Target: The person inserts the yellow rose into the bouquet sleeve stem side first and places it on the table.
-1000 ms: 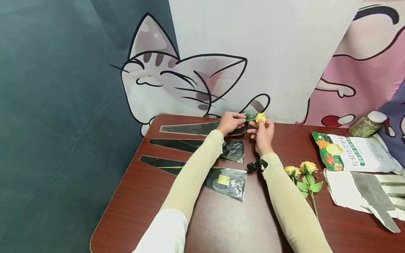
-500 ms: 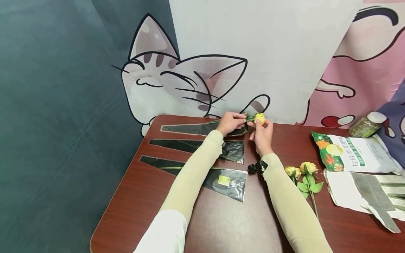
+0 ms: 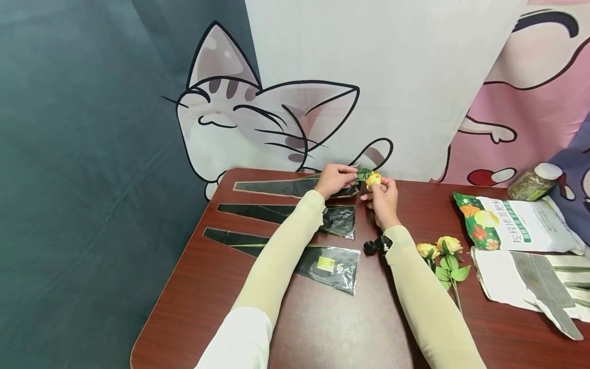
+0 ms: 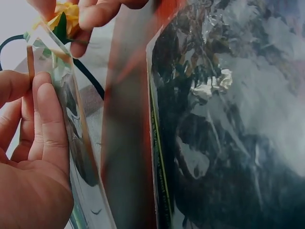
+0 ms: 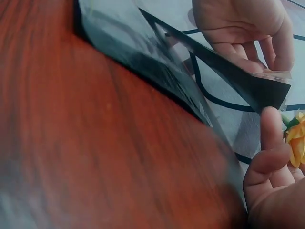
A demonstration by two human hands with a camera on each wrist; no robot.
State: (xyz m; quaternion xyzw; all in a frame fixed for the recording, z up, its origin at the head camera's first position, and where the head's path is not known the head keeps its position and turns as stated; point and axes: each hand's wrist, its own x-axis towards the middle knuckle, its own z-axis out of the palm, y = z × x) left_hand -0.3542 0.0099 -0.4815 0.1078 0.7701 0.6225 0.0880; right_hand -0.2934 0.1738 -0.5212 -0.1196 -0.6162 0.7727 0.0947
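Note:
At the table's far edge, my left hand (image 3: pixel 335 180) pinches the mouth edge of a flower sleeve (image 4: pixel 88 157) with clear film and black backing. My right hand (image 3: pixel 384 202) holds a yellow rose (image 3: pixel 374 179) at its bloom, right beside that mouth. Green leaves lie between the two hands. Through the film in the left wrist view some green shows; how far the stem reaches inside is hard to tell. In the right wrist view, one right fingertip touches the sleeve's dark corner (image 5: pixel 269 93), and the bloom is cut off by the frame's edge.
Nearer me lie a middle sleeve (image 3: pixel 342 220) and a front sleeve (image 3: pixel 338 279) with a yellow label. Right of my right forearm are two yellow roses (image 3: pixel 448 244). Farther right are white-and-grey gloves (image 3: pixel 502 277), a green-and-white bag (image 3: pixel 521 223) and a jar (image 3: pixel 534 182).
The rose bloom in my right hand has shifted slightly left and toward me, nearer the sleeve's mouth. My left hand has stayed nearly still on the sleeve edge.

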